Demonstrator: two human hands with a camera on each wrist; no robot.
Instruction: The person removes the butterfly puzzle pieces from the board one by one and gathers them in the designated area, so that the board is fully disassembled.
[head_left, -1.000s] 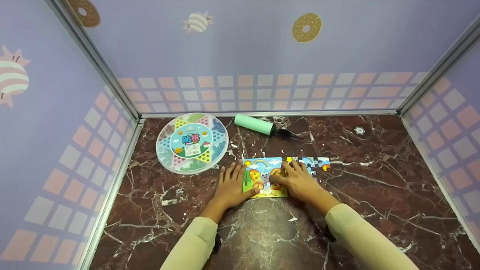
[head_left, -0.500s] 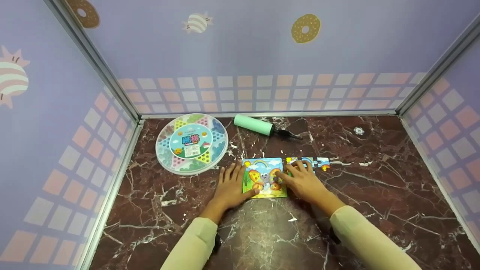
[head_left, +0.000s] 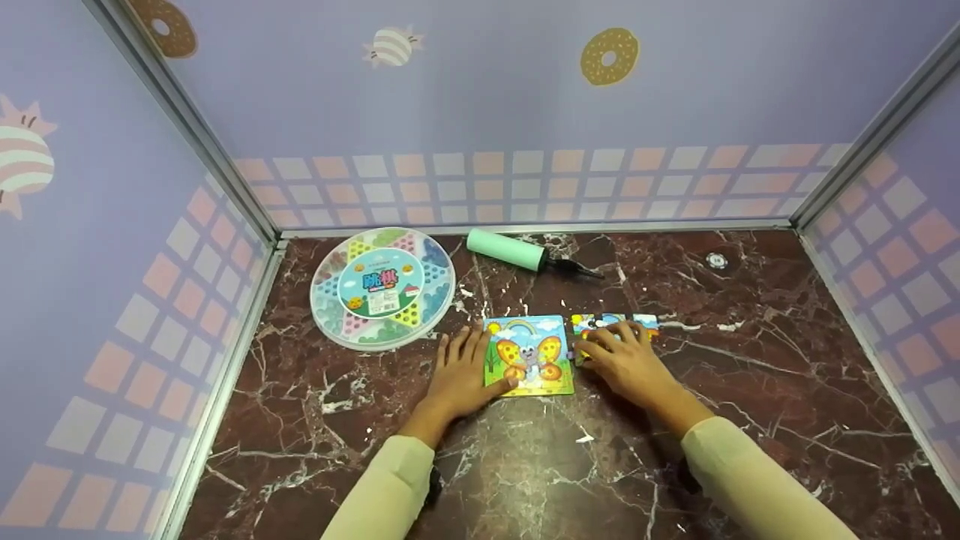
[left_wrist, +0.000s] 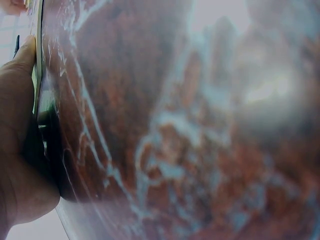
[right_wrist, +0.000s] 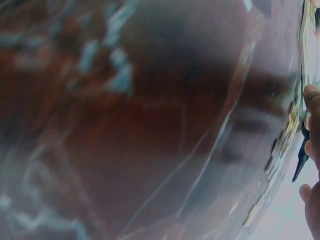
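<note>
A square puzzle board (head_left: 530, 352) with a butterfly picture lies flat on the marble table. My left hand (head_left: 459, 375) rests at its left edge, fingers straight, thumb lying over the lower left of the picture. In the left wrist view, the thumb side of the left hand (left_wrist: 17, 130) shows next to the board's edge. My right hand (head_left: 621, 362) is over the loose puzzle pieces (head_left: 646, 321) just right of the board, its fingers spread and touching down among them. The hand covers several pieces. In the right wrist view, fingertips of the right hand (right_wrist: 312, 135) show at the edge.
A round Chinese checkers box (head_left: 382, 289) lies at the back left. Beside it is a green hand pump (head_left: 506, 250) with a black nozzle. A small round chip (head_left: 716, 260) lies at the back right. Patterned walls (head_left: 480, 184) enclose the table on several sides.
My right hand has moved right, off the board's right side and onto the loose pieces, seemingly with a greyish piece under its thumb. The left hand stays still.
</note>
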